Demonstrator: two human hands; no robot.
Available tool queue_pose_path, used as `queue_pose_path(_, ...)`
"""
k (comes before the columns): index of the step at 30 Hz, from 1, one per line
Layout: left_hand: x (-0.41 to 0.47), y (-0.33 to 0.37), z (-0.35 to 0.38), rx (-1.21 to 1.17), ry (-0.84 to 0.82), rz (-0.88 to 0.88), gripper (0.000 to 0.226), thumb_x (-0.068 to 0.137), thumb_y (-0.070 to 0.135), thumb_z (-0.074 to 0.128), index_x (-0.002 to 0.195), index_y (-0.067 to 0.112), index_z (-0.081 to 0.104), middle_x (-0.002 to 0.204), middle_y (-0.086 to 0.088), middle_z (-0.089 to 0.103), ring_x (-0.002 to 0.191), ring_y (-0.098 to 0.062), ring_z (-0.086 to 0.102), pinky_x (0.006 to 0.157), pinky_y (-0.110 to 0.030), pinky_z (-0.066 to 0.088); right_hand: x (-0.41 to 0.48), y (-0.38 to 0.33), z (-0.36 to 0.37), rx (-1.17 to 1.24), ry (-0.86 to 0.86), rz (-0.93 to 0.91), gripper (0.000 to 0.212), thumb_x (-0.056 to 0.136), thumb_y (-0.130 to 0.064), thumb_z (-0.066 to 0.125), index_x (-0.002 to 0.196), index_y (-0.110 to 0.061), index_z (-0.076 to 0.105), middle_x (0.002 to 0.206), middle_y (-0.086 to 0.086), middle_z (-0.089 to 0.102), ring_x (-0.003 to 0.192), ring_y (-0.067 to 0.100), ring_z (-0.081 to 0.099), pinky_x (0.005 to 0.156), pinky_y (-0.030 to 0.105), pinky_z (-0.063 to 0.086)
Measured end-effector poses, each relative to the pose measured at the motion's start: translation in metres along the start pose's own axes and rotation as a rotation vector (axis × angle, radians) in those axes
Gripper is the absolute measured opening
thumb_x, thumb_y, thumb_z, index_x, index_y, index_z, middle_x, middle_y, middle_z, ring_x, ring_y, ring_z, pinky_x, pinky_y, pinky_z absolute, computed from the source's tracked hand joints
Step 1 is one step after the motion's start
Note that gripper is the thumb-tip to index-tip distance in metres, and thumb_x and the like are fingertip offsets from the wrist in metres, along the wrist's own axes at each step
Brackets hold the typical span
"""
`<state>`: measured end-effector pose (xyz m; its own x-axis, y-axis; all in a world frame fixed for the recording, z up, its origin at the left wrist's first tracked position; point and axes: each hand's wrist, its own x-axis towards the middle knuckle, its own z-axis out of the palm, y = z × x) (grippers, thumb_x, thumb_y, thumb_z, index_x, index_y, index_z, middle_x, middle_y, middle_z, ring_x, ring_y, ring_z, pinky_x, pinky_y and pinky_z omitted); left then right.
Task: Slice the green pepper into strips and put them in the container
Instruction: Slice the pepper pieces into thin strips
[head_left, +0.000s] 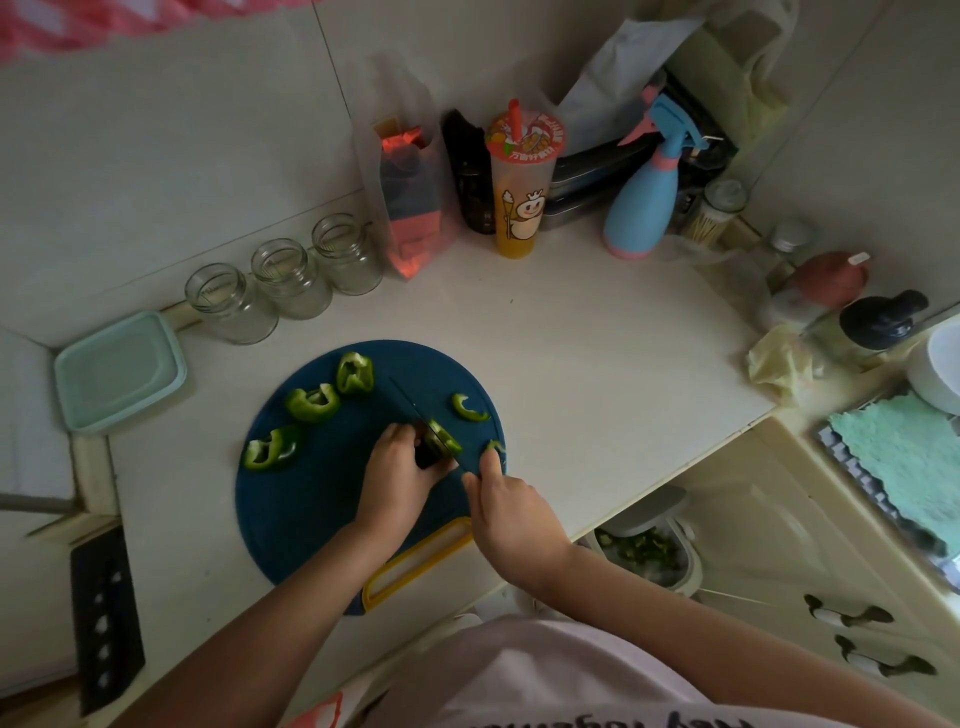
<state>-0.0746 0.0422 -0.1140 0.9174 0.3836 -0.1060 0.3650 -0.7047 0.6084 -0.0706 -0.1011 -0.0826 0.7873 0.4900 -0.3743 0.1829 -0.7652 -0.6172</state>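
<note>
Left hand (400, 465) pinches a green pepper piece (444, 439) on the round dark-blue cutting board (311, 509); right hand (511, 512) grips the slim dark knife (408, 400).
Left fingertips lie just beside the blade and risk a nick if it slips; the pale-green lidded plastic container (119, 371) sits beside the board.

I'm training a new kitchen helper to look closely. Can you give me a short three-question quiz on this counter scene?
1. How many glass jars stand in a row by the wall?
2. True or false: the container sits to the left of the cutting board.
3. The spray bottle is mainly: A red, B blue, C black.
Key: 1 three; 2 true; 3 B.
</note>
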Motion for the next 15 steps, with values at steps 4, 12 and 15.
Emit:
queue_pose_path(4,0.000,0.002,0.001,-0.001,0.000,0.007,0.032,0.072,0.018,0.079,0.094,0.000,0.065,0.098,-0.013,0.061,0.091,-0.026,0.060,0.072,-0.023,0.040,0.006,-0.002,-0.002,0.063,-0.017,-0.009,0.020,0.103,-0.035,0.024,0.098,-0.017,0.030,0.063,0.000,0.044,0.057,0.024,0.047,0.056,0.039,0.038)
queue_pose_path(12,0.000,-0.002,0.003,0.004,-0.018,0.020,0.039,0.074,0.016,0.076,0.109,0.002,0.065,0.108,-0.014,0.062,0.100,-0.027,0.060,0.083,-0.027,0.045,0.011,-0.001,0.008,0.168,-0.033,0.037,0.022,0.103,-0.034,0.026,0.103,-0.014,0.034,0.066,0.002,0.050,0.062,0.026,0.053,0.062,0.045,0.044)
queue_pose_path(15,-0.001,-0.003,0.003,0.011,-0.029,0.027,0.046,0.076,0.016,0.075,0.117,0.000,0.061,0.113,-0.015,0.060,0.104,-0.029,0.059,0.086,-0.028,0.045,0.015,-0.003,0.015,0.165,-0.009,0.050,0.020,0.103,-0.033,0.025,0.102,-0.014,0.033,0.072,0.006,0.053,0.066,0.030,0.056,0.064,0.045,0.045)
